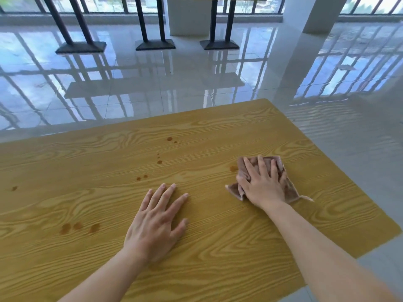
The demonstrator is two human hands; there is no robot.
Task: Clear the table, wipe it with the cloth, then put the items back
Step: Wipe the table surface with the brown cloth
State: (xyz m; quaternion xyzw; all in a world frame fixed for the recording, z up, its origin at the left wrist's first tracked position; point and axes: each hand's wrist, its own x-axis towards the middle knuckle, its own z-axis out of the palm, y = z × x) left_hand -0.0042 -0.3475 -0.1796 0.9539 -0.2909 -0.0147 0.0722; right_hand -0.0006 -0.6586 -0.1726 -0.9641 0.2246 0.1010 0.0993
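Wood-grain table [196, 247], yellow-brown laminate, nothing standing on it. Brown spots [78, 227] in a row of three just left of the left hand, one lone spot farther out near the left edge. More spots beyond the left hand's fingertips: a pair close in, a small cluster farther up, another pair toward the far edge.

Left hand [157, 223] lies flat, palm down on bare wood, fingers spread wide, holding nothing.

Right of it, well apart, right hand [265, 184] is flat on the cloth [291, 188], fingers splayed, pressing it onto the table, not gripping. Cloth is brownish-pink, crumpled, edges sticking out on both sides of the hand and past the fingertips; one corner trails out to the right. One brown spot touches the cloth's left edge, beside the right hand's index finger.

Table's right edge runs near the right forearm.

Room: glossy pale tiled floor [174, 79] beyond both hands, reflecting window frames. Dark table pedestals [154, 43] on flat bases at the far side, white pillar [314, 14] far right, windows along the back wall.
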